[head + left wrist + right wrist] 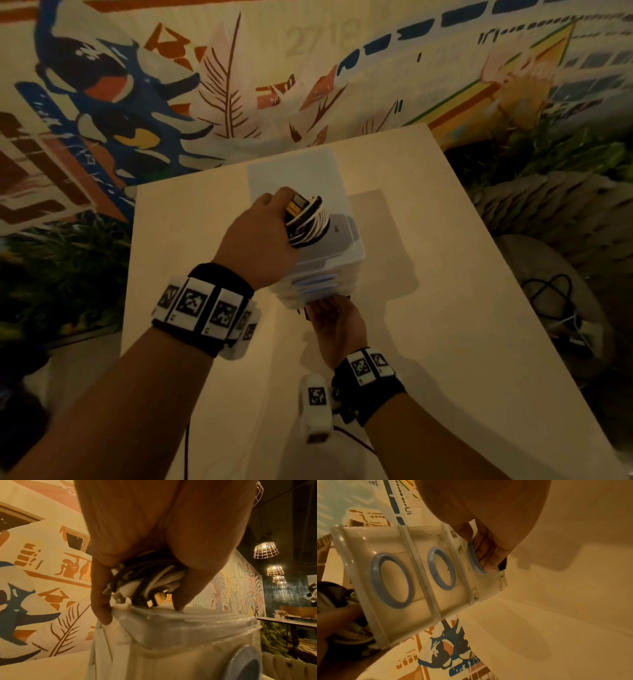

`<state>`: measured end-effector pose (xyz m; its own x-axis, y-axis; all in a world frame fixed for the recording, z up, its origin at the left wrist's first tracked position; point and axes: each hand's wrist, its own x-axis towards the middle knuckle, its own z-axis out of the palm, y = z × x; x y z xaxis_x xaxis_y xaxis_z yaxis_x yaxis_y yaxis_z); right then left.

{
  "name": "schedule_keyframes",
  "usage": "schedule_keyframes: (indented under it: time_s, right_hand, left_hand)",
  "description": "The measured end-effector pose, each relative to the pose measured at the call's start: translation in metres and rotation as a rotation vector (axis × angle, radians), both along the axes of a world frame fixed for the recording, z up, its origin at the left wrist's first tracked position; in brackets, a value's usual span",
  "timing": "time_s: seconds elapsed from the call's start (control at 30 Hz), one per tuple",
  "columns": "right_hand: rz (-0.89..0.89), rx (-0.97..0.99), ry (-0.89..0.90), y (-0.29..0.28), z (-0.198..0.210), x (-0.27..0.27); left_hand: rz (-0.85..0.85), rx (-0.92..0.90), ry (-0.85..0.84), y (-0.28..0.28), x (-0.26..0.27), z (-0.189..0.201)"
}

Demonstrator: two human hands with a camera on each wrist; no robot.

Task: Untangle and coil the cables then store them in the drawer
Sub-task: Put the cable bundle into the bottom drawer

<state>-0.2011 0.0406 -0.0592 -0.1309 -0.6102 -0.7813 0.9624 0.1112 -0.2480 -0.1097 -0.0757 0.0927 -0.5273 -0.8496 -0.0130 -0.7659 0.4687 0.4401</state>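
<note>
A coiled bundle of black and white cables (308, 222) (147, 582) rests on top of a small translucent drawer unit (329, 267) (188, 635) (368, 540). My left hand (274, 222) (141, 612) grips the bundle, and its fingertips touch the unit's lid. The unit has three drawers, each with a blue ring handle. My right hand (334, 315) (488, 555) is low at the unit's front, its fingers hooked into the lowest drawer's ring handle (474, 561). I cannot tell whether that drawer has slid out.
The unit stands on a pale table (445, 274) against a painted mural wall. Loose black cables (555, 301) lie on a round seat right of the table. Dark plants stand on both sides of the table.
</note>
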Motion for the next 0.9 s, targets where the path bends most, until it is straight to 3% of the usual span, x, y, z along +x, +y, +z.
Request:
schedule_keyframes:
  time_s: [0.47,0.6,0.7,0.8,0.9]
  right_hand:
    - [-0.078,0.080,0.001,0.114,-0.005,0.015]
    - [-0.079,0.082,0.000,0.119,-0.001,0.015]
    - [-0.076,0.067,-0.014,0.120,0.002,0.013]
    - [-0.051,0.091,-0.016,0.123,-0.001,0.013]
    - [-0.038,0.108,-0.010,0.124,0.000,0.012]
  left_hand:
    - [0.014,-0.024,-0.040,0.008,-0.004,0.003]
    - [-0.008,-0.211,-0.208,0.029,-0.006,0.015]
    - [-0.080,-0.285,-0.132,0.067,-0.004,0.017]
    - [-0.202,-0.174,-0.056,0.116,0.002,-0.005]
    - [-0.223,0.144,-0.231,0.133,0.003,-0.041]
